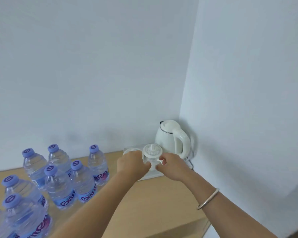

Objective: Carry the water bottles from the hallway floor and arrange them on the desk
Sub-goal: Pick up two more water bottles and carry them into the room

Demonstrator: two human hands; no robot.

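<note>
A lidded cup (151,156) on a tray (150,175) in the surface's (144,200) far corner was pinched by the right hand (172,166), beside a kettle (172,137). A second cup (130,150) was covered by the curled left hand (132,163). Bare surface lay between the tray and the water bottles (58,177) grouped at the left.

**Plastic, wood and metal in a white corner**

Clear glossy plastic in the water bottles (58,184) at 9 o'clock, with matt purple caps (50,170) and shiny labels. Pale, smooth, matt wood-look bench (153,200). Glossy white plastic kettle (170,138) at 1 o'clock, metal-rimmed. Translucent plastic lidded cup (150,152). Polished metal bangle (208,198). Matt painted wall (93,66).
</note>
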